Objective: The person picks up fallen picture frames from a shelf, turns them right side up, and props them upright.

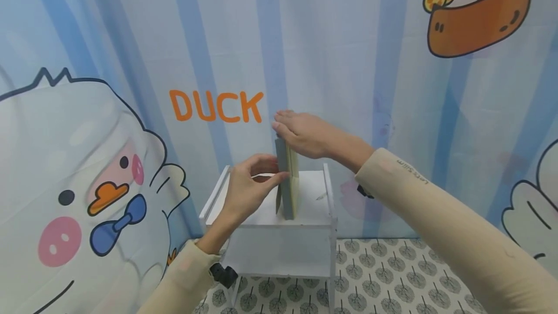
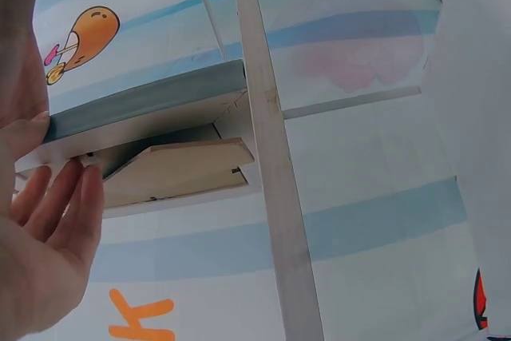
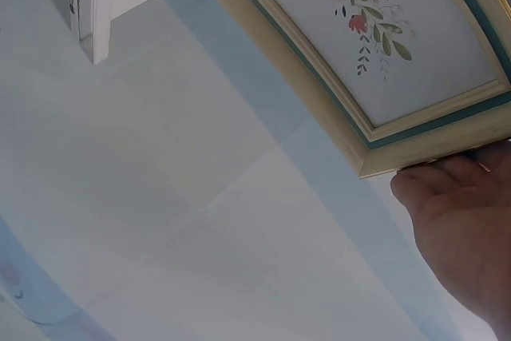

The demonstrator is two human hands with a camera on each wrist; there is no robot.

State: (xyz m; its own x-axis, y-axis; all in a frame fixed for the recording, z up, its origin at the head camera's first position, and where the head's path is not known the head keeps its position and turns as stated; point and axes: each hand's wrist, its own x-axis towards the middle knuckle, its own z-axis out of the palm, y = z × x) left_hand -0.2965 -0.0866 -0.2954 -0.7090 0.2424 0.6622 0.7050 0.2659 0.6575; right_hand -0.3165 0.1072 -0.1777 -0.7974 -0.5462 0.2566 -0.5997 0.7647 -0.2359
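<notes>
A picture frame (image 1: 287,193) stands upright on a small white stand (image 1: 250,210), edge-on in the head view. In the right wrist view its front has a cream moulding (image 3: 279,53), a teal inner border and a plant print (image 3: 383,37). A brown easel flap (image 2: 176,169) angles out from its back in the left wrist view. My left hand (image 1: 249,185) pinches the near side edge, thumb on the edge and fingers toward the back. My right hand (image 1: 307,134) lies with straight fingers along the top edge.
The stand has raised side rails (image 1: 330,197) and a lower shelf (image 1: 279,251). Close behind it hangs a striped blue and white curtain (image 1: 324,62) with cartoon prints. A tree-patterned floor covering (image 1: 383,275) lies below.
</notes>
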